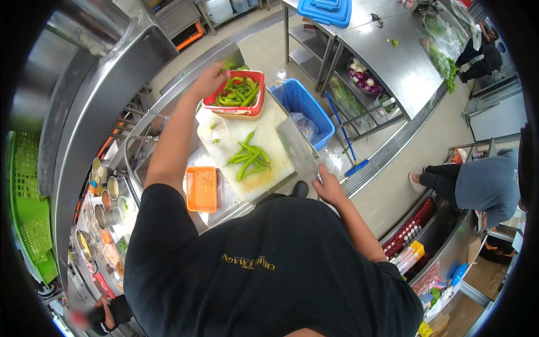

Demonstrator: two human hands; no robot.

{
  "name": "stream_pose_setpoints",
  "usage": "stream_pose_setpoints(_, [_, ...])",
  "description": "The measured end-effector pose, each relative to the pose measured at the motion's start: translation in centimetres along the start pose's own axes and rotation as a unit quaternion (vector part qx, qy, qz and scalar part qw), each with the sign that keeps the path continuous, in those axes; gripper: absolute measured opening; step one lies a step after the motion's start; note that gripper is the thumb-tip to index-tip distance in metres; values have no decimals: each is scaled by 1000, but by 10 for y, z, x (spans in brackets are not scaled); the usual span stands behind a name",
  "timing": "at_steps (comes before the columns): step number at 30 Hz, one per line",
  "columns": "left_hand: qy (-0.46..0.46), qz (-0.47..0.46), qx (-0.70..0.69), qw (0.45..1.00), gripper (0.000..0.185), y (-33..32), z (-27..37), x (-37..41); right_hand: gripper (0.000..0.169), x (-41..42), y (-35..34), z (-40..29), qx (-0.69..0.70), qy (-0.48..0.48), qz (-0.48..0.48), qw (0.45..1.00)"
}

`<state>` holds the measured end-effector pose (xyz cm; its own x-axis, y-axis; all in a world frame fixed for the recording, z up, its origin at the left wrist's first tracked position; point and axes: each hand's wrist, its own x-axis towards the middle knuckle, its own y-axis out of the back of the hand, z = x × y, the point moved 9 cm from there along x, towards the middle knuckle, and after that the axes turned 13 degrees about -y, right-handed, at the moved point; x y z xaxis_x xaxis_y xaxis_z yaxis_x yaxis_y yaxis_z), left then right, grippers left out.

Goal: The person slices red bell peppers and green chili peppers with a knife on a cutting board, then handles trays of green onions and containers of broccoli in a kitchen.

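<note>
My right hand grips the handle of a broad metal cleaver, whose blade lies over the right edge of the white cutting board. Several long green chili peppers lie in a loose pile on the board. At the far left corner of a red and white tub, my left hand is blurred, with something green at its fingertips. More green chilies fill that tub. A clear plastic container with green pieces in it stands at the board's left edge.
An orange plastic basket sits left of the board. Beyond its right side stands a blue bin with a plastic bag inside. Steel tables, a blue squeegee and a sink with a faucet surround the board. Other people are at right and lower left.
</note>
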<state>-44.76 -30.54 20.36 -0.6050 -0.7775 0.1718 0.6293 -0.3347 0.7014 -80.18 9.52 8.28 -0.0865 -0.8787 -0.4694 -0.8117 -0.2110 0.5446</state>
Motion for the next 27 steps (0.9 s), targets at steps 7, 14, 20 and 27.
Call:
stream_pose_setpoints(7, [126, 278, -679, 667, 17, 6, -7, -46, 46, 0, -1, 1, 5, -1, 7, 1000])
stream_pose_setpoints(14, [47, 88, -339, 936, 23, 4, -12, -40, 46, -1, 1, -3, -5, -9, -2, 1000])
stream_pose_setpoints(20, [-63, -99, 149, 982, 30, -66, -11, -16, 44, -4, -1, -9, -17, 5, 5, 1000])
stream_pose_setpoints(27, [-134, -203, 250, 937, 38, -90, 0, 6, 46, -11, -2, -18, -37, 28, 26, 999])
